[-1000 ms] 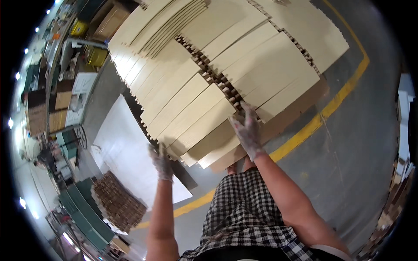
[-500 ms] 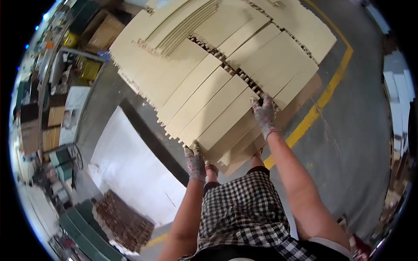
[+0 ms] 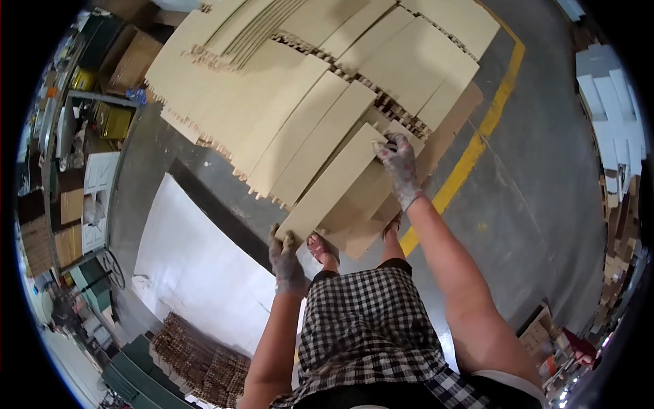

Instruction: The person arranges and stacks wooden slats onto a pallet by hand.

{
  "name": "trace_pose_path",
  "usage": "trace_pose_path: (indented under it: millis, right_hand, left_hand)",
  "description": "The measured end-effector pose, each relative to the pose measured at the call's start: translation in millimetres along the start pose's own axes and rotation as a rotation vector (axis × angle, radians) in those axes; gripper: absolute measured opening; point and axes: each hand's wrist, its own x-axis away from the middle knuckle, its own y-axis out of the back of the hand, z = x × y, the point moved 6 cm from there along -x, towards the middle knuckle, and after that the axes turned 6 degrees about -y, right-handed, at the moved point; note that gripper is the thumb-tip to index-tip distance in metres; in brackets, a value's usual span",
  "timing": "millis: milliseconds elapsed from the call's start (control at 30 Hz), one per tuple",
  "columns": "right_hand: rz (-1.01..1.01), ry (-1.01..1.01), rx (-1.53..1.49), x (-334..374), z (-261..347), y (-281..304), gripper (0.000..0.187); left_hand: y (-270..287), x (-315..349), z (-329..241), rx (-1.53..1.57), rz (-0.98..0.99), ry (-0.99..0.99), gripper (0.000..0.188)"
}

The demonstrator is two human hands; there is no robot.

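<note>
Both my hands wear light patterned work gloves. Between them is a long cream board (image 3: 332, 183), tilted and lifted off the front of the stack. My left hand (image 3: 287, 264) grips its near-left end, and my right hand (image 3: 398, 165) grips its far-right end with the thumb on the upper face. Just beyond lies the stack of similar cream boards (image 3: 272, 126), laid side by side in rows, with notched, toothed ends. Lower boards (image 3: 351, 204) of the stack show beneath the held one.
A white sheet-like surface (image 3: 204, 266) lies to my left, with a bundle of brown notched pieces (image 3: 197, 354) at its near end. Further left stands a cluttered shelf rack (image 3: 102, 170). A yellow floor line (image 3: 470, 163) runs along the right; white panels (image 3: 610, 102) are stacked beyond.
The front board has come up off the stack and towards me, held at both ends. A gap now shows between it and the row behind. The view has shifted slightly.
</note>
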Motion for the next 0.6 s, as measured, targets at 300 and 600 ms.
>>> trace_pose_path:
  millis: [300,600]
  right_hand:
    - [-0.117,-0.047,-0.135,77,5,83,0.036]
    - [-0.122,-0.112,0.017,12,-29,119,0.035]
  left_hand:
    - [-25,89,41,-0.102,0.102,0.01,0.047]
    - [-76,61,99,0.126,-0.059,0.197,0.044]
